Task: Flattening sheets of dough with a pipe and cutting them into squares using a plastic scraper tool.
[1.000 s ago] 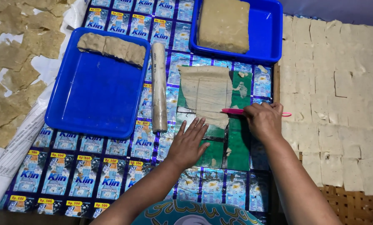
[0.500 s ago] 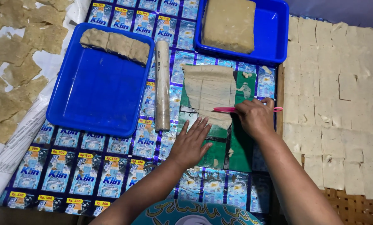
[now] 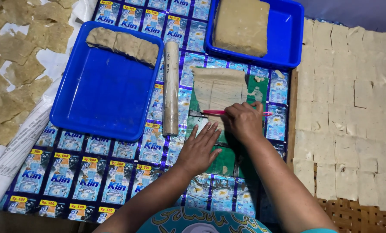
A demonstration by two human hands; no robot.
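Sachet-print mat (image 3: 115,181): right hand (image 3: 244,121) grips pink knife (image 3: 214,112) across dough sheet (image 3: 219,88).

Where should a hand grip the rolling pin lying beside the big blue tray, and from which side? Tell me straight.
Probably grip the rolling pin around its middle, coming down from above. It lies flat and lengthwise between the empty-centred blue tray and the dough sheet, so its top is bare while both long sides are crowded.
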